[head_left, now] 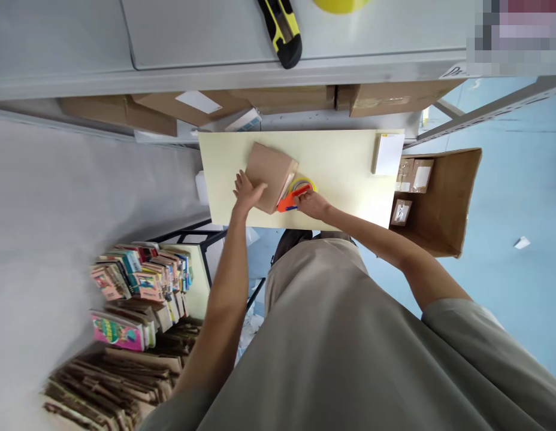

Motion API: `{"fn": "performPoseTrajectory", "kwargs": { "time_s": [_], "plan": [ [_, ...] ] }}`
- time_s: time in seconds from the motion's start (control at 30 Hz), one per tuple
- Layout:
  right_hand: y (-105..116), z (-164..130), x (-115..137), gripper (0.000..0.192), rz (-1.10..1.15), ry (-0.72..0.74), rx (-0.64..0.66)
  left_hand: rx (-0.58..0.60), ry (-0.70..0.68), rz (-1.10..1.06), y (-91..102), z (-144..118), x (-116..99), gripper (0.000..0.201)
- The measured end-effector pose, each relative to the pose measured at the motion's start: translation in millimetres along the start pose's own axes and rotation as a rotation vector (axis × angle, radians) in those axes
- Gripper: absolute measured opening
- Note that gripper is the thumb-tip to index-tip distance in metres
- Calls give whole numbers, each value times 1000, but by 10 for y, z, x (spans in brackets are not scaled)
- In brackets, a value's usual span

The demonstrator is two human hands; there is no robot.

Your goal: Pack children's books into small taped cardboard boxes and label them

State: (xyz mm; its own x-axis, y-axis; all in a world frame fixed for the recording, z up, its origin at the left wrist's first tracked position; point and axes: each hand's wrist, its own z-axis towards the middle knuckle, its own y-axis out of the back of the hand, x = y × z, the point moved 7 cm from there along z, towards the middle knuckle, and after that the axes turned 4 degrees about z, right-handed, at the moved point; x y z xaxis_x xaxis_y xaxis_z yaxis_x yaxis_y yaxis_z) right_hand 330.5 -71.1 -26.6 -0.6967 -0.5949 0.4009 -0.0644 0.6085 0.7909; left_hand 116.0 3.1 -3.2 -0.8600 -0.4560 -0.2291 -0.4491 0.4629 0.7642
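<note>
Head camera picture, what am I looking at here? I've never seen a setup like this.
There is no machine here, just a person using two bare hands. The single picture comes from a camera worn on the head, looking forward and down, so the person's own arms and shirt show too. On the pale table are a brown box and, near its right end, a white box. The left hand is at the brown box, fingers spread; the right hand holds an orange tape dispenser.
</note>
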Motion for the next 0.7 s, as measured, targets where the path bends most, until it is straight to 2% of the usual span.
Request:
{"fn": "performPoseTrajectory", "kwargs": {
  "time_s": [0.07, 0.13, 0.2, 0.33, 0.43, 0.5, 0.6, 0.7],
  "plan": [
    [-6, 145, 250, 55, -7, 32, -7, -95, 133, -2, -57, -41, -220, 119],
    [-4, 263, 460, 56, -6, 33, -3, -165, 180, -5, -137, -81, -476, 128],
    [11, 342, 609, 57, 4, 15, -7, -188, 230, 16, -206, -96, -652, 137],
    [8, 298, 638, 50, 65, -29, -24, -203, 258, 90, -200, -78, -762, 135],
    [-104, 8, 391, 43, 109, -29, -1, -194, 225, 107, -167, -83, -732, 133],
    [-206, -281, 79, 48, 126, -71, 19, -185, 205, 105, -167, -97, -703, 133],
    [-280, -686, -493, 55, 130, -236, 5, -180, 178, 106, -188, -106, -670, 133],
    [-197, -816, -851, 58, 145, -349, -66, -164, 121, 74, -215, -89, -641, 137]
  ]
}}
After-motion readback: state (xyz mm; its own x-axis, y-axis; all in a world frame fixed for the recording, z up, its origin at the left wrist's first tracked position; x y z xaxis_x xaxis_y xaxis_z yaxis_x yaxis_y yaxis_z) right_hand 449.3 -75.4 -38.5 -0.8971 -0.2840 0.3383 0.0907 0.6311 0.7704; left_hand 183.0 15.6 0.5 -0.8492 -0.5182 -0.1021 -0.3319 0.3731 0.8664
